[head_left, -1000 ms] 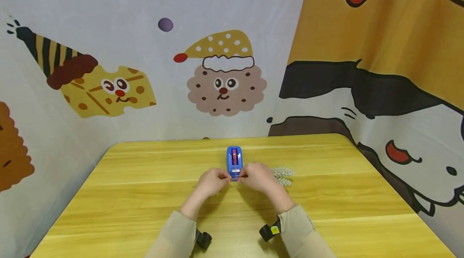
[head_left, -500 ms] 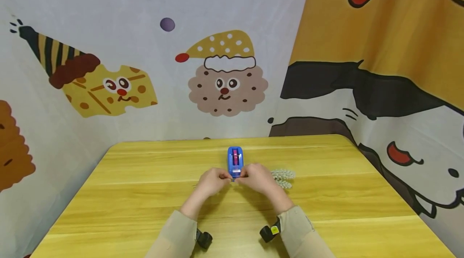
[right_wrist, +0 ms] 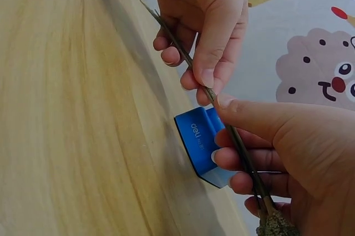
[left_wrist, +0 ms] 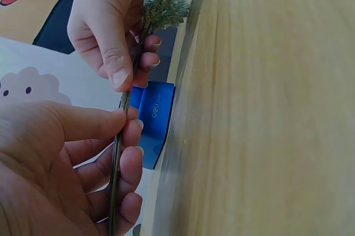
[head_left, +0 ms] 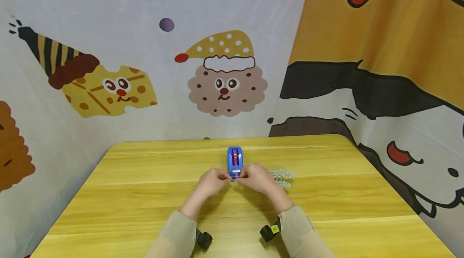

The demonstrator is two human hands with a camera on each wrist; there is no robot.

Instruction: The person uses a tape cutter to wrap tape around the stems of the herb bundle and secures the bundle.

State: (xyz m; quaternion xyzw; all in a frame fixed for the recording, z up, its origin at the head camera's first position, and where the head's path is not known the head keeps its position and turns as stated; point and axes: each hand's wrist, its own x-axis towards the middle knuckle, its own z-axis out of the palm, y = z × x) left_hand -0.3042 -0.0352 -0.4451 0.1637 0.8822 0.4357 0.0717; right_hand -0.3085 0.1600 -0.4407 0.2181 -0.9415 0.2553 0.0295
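A bunch of thin dark green stems (left_wrist: pixel 113 189) with pale, fuzzy flower heads (head_left: pixel 283 175) lies across both hands. My left hand (head_left: pixel 212 181) pinches the stems between thumb and fingers toward their bare cut end. Close beside it, my right hand (head_left: pixel 258 177) grips the same stems nearer the flower heads, thumb on top. In the right wrist view the two thumbs (right_wrist: pixel 226 103) almost meet on the stems. Just beyond the fingertips stands a blue tape dispenser (head_left: pixel 235 165) with a pink tape roll (head_left: pixel 235 156); the hands overlap its front end in the head view.
The wooden table (head_left: pixel 145 209) reaches back to a cloth backdrop (head_left: pixel 145 0) printed with cartoon figures. A black wrist camera (head_left: pixel 204 240) sits below the left sleeve and another wrist camera (head_left: pixel 266 233) below the right one.
The fingertips of my two hands have drawn slightly closer together on the stems. The dispenser stays where it was.
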